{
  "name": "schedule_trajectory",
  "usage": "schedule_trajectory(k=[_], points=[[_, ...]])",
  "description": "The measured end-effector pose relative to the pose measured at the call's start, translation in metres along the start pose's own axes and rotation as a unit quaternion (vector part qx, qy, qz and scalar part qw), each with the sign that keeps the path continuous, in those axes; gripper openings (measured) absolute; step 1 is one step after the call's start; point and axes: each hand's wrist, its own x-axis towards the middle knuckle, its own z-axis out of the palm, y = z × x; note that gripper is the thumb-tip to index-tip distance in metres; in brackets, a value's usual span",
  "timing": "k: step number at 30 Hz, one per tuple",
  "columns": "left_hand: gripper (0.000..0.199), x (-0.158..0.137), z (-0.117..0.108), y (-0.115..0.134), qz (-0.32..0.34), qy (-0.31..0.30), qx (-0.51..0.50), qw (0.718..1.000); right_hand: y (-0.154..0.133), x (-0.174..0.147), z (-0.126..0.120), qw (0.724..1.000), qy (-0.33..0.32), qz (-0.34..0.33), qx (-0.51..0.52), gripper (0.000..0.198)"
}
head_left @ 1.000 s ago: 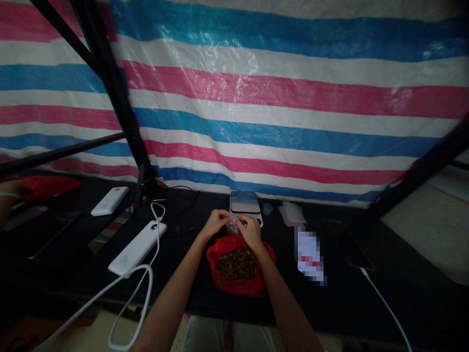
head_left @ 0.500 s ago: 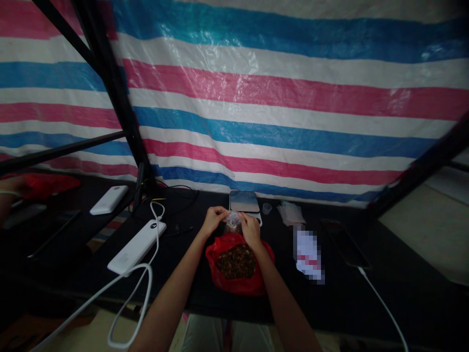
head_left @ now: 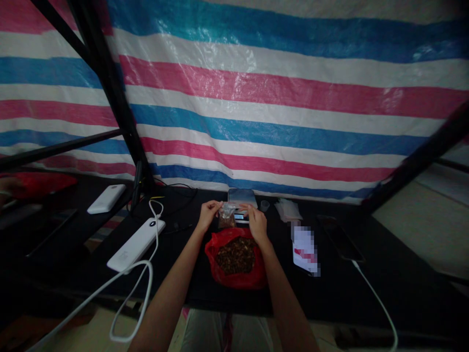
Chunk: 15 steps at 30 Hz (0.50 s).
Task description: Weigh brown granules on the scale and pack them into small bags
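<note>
Fingers of left hand pinched on crinkly clear plastic pouch, part-filled with brown bits, held upright above red bag. Right hand just beside pouch, fingers loosely curled, grip not discernible. Red bag thin, glossy, open, heaped with rough brown pieces, on dark desk. Flat rectangular scale behind. Smooth white power bank left, looped cable attached.

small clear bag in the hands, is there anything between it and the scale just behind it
Nothing visible does. The small clear bag hangs from the left hand, with the right hand beside it, right in front of the scale. The red bag of brown bits lies nearer the person, out of the way.
</note>
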Motion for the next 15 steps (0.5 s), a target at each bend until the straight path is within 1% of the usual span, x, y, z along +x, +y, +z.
schedule_trajectory(k=[1, 2, 4, 5, 6, 8, 10, 12, 14, 15], points=[[0.032, 0.002, -0.005, -0.001, 0.004, 0.045, -0.006, 0.999, 0.005, 0.001, -0.010, 0.999, 0.045, 0.007, 0.008, 0.044], [0.032, 0.004, -0.012, -0.002, 0.001, 0.099, -0.009, 0.995, 0.012, 0.002, -0.020, 0.994, 0.105, 0.021, -0.004, 0.042], [0.031, 0.009, -0.024, -0.008, -0.025, 0.210, -0.002, 0.977, 0.028, 0.003, -0.038, 0.969, 0.219, 0.072, -0.087, 0.038], [0.030, 0.011, -0.029, -0.012, -0.043, 0.255, 0.004, 0.966, 0.036, 0.002, -0.045, 0.954, 0.246, 0.100, -0.138, 0.036], [0.028, 0.013, -0.034, -0.016, -0.061, 0.284, 0.012, 0.957, 0.043, 0.000, -0.050, 0.940, 0.254, 0.126, -0.190, 0.036], [0.026, 0.016, -0.039, -0.023, -0.085, 0.295, 0.029, 0.951, 0.056, -0.003, -0.053, 0.917, 0.240, 0.155, -0.278, 0.040], [0.026, 0.016, -0.039, -0.027, -0.095, 0.292, 0.050, 0.950, 0.064, -0.008, -0.051, 0.903, 0.202, 0.159, -0.345, 0.045], [0.033, 0.015, -0.036, -0.026, -0.099, 0.295, 0.079, 0.947, 0.069, -0.011, -0.048, 0.892, 0.159, 0.162, -0.390, 0.045], [0.042, 0.012, -0.033, -0.023, -0.082, 0.307, 0.148, 0.936, 0.072, -0.013, -0.046, 0.884, 0.123, 0.173, -0.417, 0.039], [0.046, 0.011, -0.032, -0.021, -0.065, 0.316, 0.193, 0.927, 0.072, -0.013, -0.046, 0.881, 0.112, 0.176, -0.424, 0.035]])
